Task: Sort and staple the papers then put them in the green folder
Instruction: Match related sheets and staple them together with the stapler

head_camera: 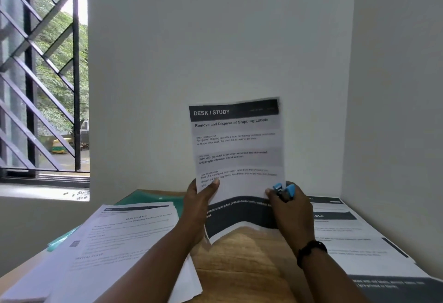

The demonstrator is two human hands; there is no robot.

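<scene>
White walls w/ a barred window (43, 75) upper left back your wooden tabletop (249, 254). Your left hand (200, 206) pinches the DESK/STUDY sheet (236, 149) at frame centre; your right hand (291, 211) grips its other edge plus a blue stapler (284, 191). Green folder (153, 198) lies left of centre, partly under a paper stack (119, 238); more papers (354, 238) lie lower right.

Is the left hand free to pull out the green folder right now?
Probably not yet. The left hand is gripping the held paper, and the green folder lies mostly under the left stack of papers, with only its far corner and left edge showing.
</scene>
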